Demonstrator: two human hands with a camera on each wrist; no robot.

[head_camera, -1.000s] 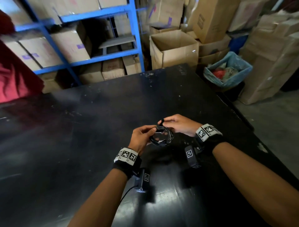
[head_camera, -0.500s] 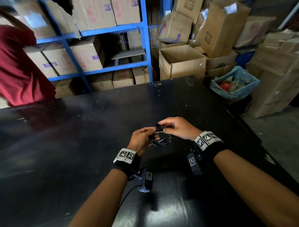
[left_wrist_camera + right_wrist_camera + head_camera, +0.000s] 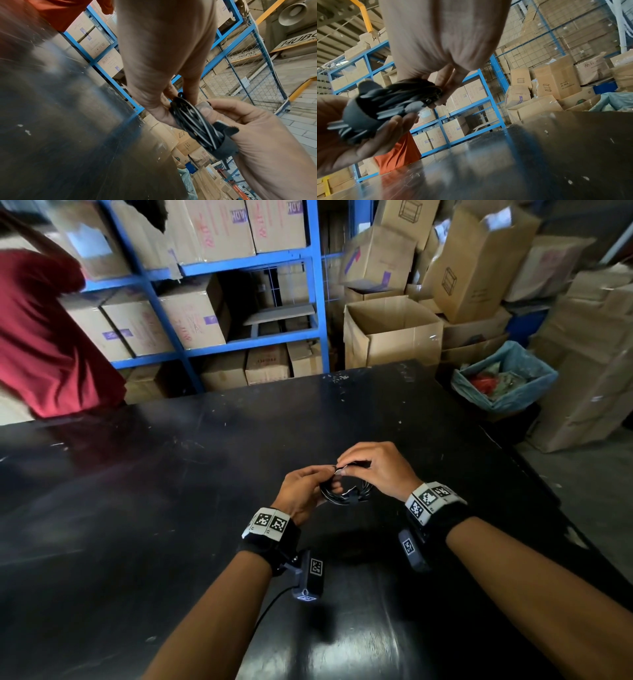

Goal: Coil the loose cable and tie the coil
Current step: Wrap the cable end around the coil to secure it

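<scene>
This is a warehouse or stockroom. Beyond the hands, blue steel shelving (image 3: 317,285) is packed with taped cardboard cartons (image 3: 191,316), some behind wire mesh. More boxes (image 3: 476,265) pile up past and to the right of the grip, around an open carton (image 3: 404,344) and a lined waste bin (image 3: 507,381). Underneath lies a scuffed black worktable (image 3: 171,508).

The black cable (image 3: 192,121) is wound into a small, tight coil of several loops, held up off the worktop (image 3: 171,508) between both hands. A dark strap (image 3: 224,146) wraps round one side of the bundle, its free end sticking out.
</scene>
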